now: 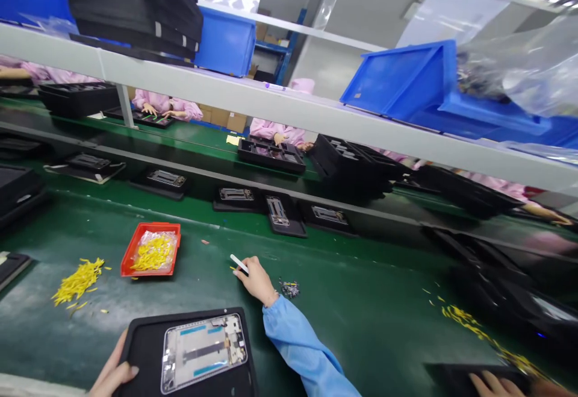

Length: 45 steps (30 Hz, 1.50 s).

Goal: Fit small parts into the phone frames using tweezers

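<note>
My left hand (115,364) grips the left edge of a black foam tray (144,337), thumb on top. A phone frame (205,352) lies in the tray, its inner side up, with blue strips and a flex cable showing. My right hand (258,282), in a blue sleeve, is pinched round a white pen-like tool (239,263) over the green bench. A tiny yellow piece (232,268) shows by its fingertips; whether they touch it I cannot tell. Beside that wrist lies a small heap of dark parts (289,289).
A red bin (124,257) holds yellow strips; a loose yellow pile (79,282) lies left of it. Several phone frames on black trays (289,222) line the conveyor edge. A co-worker's hand (497,385) rests on a black tray at lower right. Blue bins (388,81) stand on the overhead shelf.
</note>
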Each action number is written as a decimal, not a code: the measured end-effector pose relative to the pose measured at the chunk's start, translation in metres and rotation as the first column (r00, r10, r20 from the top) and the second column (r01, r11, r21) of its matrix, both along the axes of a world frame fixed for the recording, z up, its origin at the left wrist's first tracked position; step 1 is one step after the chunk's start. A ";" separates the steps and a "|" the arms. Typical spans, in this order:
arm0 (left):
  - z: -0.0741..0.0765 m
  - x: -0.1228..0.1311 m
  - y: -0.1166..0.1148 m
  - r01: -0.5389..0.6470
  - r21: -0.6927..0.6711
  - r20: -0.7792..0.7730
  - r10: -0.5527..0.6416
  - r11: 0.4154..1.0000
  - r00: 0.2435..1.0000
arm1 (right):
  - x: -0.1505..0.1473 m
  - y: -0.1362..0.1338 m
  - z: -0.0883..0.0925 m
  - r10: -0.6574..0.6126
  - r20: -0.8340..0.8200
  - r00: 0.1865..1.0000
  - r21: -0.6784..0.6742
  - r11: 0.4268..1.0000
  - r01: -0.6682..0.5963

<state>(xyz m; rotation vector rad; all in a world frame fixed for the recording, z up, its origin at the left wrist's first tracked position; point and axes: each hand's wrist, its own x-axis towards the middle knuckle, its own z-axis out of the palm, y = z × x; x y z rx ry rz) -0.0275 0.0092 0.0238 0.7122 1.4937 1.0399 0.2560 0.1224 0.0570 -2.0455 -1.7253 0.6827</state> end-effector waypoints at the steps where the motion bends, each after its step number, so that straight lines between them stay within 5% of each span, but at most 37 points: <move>1: -0.001 0.005 0.003 0.025 0.041 -0.039 -0.023 0.999 0.999 | 0.000 0.001 -0.002 0.011 -0.010 1.000 0.004 1.000 -0.011; 3: 0.000 0.012 0.013 0.088 0.195 -0.240 -0.040 0.977 0.970 | -0.001 0.000 0.000 0.038 -0.041 0.998 0.024 0.999 -0.037; 5: 0.008 0.017 0.023 0.195 0.381 -0.514 0.031 0.904 0.857 | -0.003 -0.004 0.006 0.070 -0.081 0.994 0.050 0.997 -0.066; 9: 0.036 0.036 0.043 0.570 0.508 -0.778 0.059 0.646 0.626 | -0.019 -0.019 0.020 0.156 -0.302 0.940 0.092 0.987 -0.135; 11: 0.049 0.049 0.052 0.709 0.477 -0.835 0.017 0.519 0.550 | -0.030 -0.027 0.026 0.208 -0.399 0.893 0.133 0.977 -0.168; 13: 0.058 0.060 0.061 0.783 0.422 -0.891 0.051 0.458 0.450 | -0.042 -0.034 0.031 0.259 -0.390 0.884 0.171 0.963 -0.207; 19: 0.069 0.061 0.075 0.918 0.071 -0.992 -0.066 0.389 0.105 | -0.061 -0.048 0.044 0.398 -0.269 0.877 0.203 0.914 -0.353; 24: 0.077 0.045 0.077 0.946 -0.043 -0.984 -0.180 0.322 0.017 | -0.066 -0.047 0.049 0.479 -0.219 0.850 0.195 0.875 -0.443; 30: 0.072 0.037 0.084 0.944 -0.087 -0.985 -0.166 0.320 -0.034 | -0.073 -0.036 0.048 0.532 -0.165 0.831 0.170 0.845 -0.507; 33: 0.065 0.030 0.091 0.941 -0.036 -0.998 -0.062 0.336 -0.017 | -0.077 -0.028 0.048 0.550 -0.177 0.816 0.153 0.835 -0.529; 40: 0.065 -0.014 0.138 0.787 0.197 -0.974 0.211 0.585 0.087 | -0.086 0.010 0.047 0.507 -0.315 0.803 0.233 0.861 -0.452; 45: 0.056 -0.023 0.154 0.724 0.246 -0.964 0.239 0.645 0.114 | -0.102 0.039 0.044 0.525 -0.272 0.806 0.235 0.849 -0.473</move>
